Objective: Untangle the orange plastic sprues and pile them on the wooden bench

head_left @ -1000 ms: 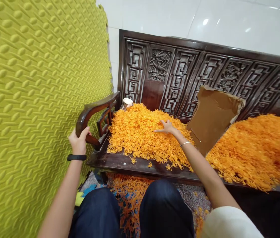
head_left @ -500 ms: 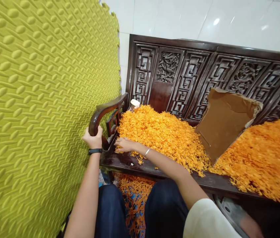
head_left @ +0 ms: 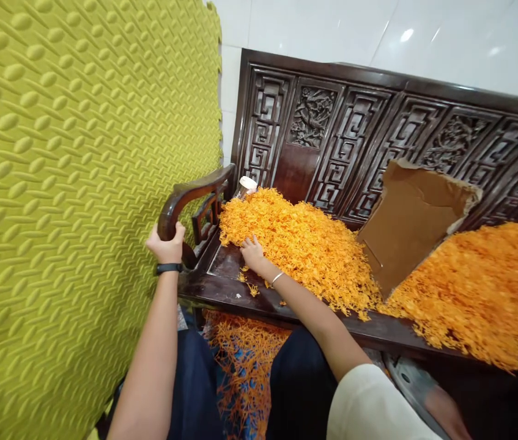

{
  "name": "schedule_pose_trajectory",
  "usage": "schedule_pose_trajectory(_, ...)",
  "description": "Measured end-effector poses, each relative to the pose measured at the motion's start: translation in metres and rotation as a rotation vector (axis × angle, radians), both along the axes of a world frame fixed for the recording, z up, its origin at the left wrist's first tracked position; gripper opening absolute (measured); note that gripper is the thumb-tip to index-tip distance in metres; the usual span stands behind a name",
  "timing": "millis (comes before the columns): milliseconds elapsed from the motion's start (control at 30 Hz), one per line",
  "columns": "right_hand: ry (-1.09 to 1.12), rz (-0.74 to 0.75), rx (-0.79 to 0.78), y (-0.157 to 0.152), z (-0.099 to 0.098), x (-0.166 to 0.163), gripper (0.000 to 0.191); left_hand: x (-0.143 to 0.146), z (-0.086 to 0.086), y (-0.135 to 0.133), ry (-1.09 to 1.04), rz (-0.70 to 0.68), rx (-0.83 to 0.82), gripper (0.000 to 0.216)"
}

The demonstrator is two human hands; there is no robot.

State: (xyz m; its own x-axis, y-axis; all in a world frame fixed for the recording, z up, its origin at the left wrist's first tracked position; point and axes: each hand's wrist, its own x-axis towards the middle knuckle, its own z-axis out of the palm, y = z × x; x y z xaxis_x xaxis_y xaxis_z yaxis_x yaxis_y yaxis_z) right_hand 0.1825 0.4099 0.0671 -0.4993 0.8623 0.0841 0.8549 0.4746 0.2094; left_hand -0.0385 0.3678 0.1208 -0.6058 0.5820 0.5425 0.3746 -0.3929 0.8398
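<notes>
My left hand (head_left: 166, 245) is wrapped round the curved front end of the dark wooden armrest (head_left: 194, 188). At the near edge of a big heap of small orange plastic pieces (head_left: 295, 235), spidery in shape, lies my right hand (head_left: 252, 253). Its fingers are spread and touch the heap's edge, with nothing seen gripped in them. The heap rests on the seat of a carved wooden bench (head_left: 226, 260). A few loose orange pieces (head_left: 252, 289) lie on the seat just in front of my right hand.
Leaning between the heap and a second orange heap (head_left: 483, 287) is a torn cardboard sheet (head_left: 417, 214). A white-lidded jar (head_left: 247, 183) sits in the back left corner. A yellow-green foam mat (head_left: 79, 183) stands at left. Orange strands (head_left: 247, 360) lie below the bench.
My right hand has moved right and slightly up, away from the seat's left end, and orange pieces there have been pushed back, baring more seat. My left hand still holds the armrest.
</notes>
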Motion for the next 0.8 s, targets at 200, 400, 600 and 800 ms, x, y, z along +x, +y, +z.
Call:
schedule_pose_trajectory(200,0.098,-0.041,0.098,-0.005,0.01,0.038,0.03,0.003,0.003,0.001,-0.069,0.033,0.075,0.021)
schedule_pose_trajectory(400,0.206,-0.067,0.064,-0.003,0.02,0.067,0.041,0.004,0.005,0.0,-0.11,0.016,0.093,0.021)
schedule_pose_trajectory(600,0.29,0.052,-0.146,-0.008,0.03,0.076,0.044,0.004,0.011,-0.005,-0.137,-0.063,0.082,0.02)
schedule_pose_trajectory(800,0.434,0.032,0.009,-0.031,0.057,0.089,0.037,0.004,0.014,-0.008,-0.167,-0.108,0.09,0.018)
